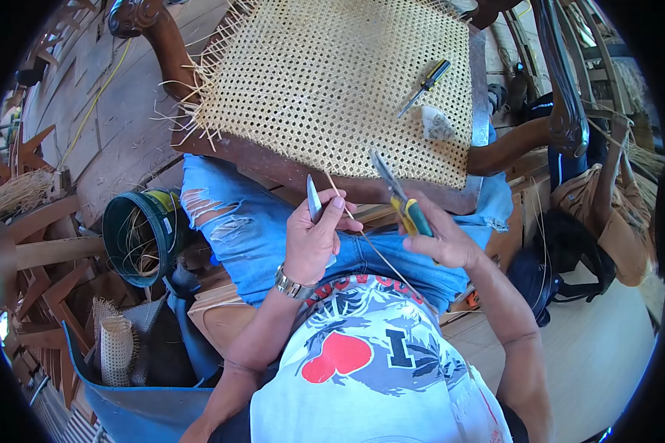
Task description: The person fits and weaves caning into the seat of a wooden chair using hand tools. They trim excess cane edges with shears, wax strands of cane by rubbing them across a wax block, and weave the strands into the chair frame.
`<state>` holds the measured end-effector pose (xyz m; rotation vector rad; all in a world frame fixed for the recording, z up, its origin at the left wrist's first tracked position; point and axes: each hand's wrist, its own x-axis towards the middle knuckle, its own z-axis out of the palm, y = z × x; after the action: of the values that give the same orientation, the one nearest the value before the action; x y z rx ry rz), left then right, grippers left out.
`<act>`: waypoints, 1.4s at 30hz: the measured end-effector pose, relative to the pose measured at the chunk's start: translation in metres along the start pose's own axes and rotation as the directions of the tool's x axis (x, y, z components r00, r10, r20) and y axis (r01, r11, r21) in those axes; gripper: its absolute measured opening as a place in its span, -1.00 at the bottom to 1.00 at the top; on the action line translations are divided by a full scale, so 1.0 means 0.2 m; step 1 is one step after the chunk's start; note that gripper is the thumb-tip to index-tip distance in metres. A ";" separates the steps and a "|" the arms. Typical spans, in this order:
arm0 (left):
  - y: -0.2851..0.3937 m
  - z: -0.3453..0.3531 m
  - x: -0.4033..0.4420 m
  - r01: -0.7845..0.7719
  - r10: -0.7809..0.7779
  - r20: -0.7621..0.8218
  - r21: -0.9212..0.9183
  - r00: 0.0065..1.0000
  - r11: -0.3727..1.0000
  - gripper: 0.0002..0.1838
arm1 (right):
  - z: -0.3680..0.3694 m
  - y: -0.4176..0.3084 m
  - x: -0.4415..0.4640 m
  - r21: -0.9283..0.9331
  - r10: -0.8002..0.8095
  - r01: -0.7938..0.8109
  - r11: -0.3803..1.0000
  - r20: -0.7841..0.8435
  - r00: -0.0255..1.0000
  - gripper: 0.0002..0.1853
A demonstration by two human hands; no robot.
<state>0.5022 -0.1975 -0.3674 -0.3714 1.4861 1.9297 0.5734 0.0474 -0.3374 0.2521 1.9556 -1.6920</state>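
Observation:
My left hand (pixel 316 235) is closed, pinching a thin cane strand (pixel 380 255) between thumb and fingers. Tucked in the same hand is a pointed metal blade (pixel 315 199), tip up; its lower end shows below my palm. My right hand (pixel 445 238) grips pliers (pixel 410 213) with yellow and green handles, their metal jaws pointing up over the seat's front edge. Beyond both hands lies the woven cane seat (pixel 310 81) of a dark wooden chair, with loose strand ends sticking out at its left corner. A screwdriver (pixel 425 86) rests on the weave.
Beside the screwdriver lies a small whitish packet (pixel 437 123). At the left, a green bucket (pixel 168 227) holds cane strands, and a rolled cane sheet (pixel 117 351) stands in a blue container (pixel 137 402). Carved chair legs (pixel 569 122) rise around the seat. A dark bag (pixel 558 258) lies right.

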 end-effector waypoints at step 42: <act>0.11 -0.27 -0.14 -0.218 0.254 -0.171 0.204 0.952 0.954 -0.83 | 0.09 0.09 0.33 -0.778 -0.691 0.303 0.550 -0.221 0.688 -0.24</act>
<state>0.4994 -0.2603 -0.3523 -0.3178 1.8969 1.9627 0.5321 0.0196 -0.3874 -0.2417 3.1909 -1.0636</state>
